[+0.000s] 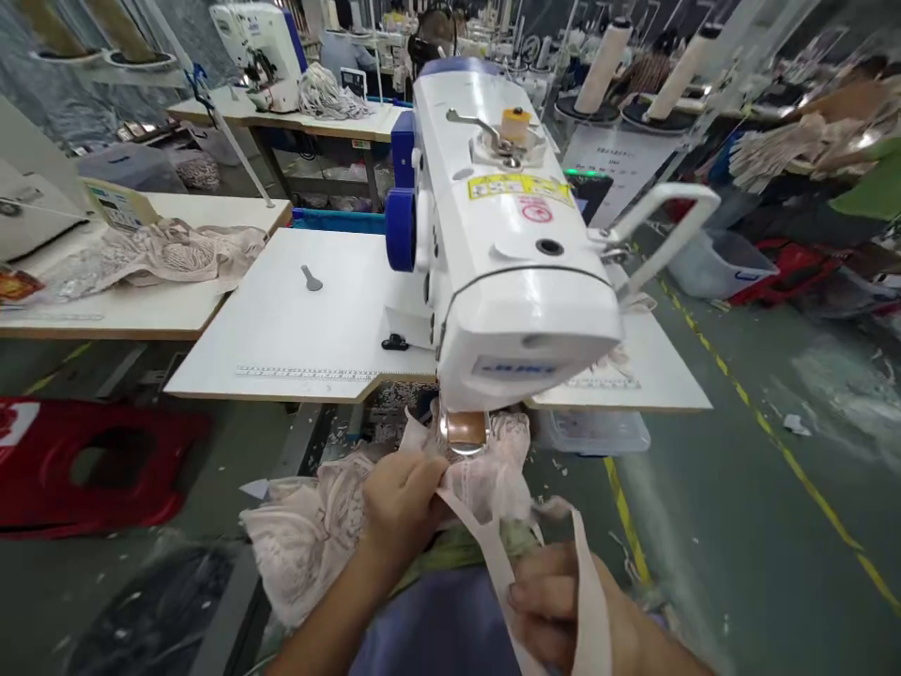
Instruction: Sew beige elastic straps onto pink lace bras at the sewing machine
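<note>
Sewing-workshop floor below; right hand point(556, 610) grip closed on pale strap point(493, 554); left hand point(401, 502) grip pinches lace garment point(310, 535) just under sewing machine point(507, 263) head; likely positioning step; next move needs strap aligned with lace edge; table point(296, 329) beyond.

Pale pink lace garment point(316, 535), white sewing machine point(507, 272)

A sewing machine point(507, 244) blocks the way straight ahead of the left hand point(404, 502) and right hand point(556, 610), overhanging the lace point(310, 535) the left pinches and the strap point(493, 554) the right grips. Beyond and left of the left hand, the white table point(296, 329) lies mostly open. Open floor point(732, 488) runs to the right of the right hand.
</note>
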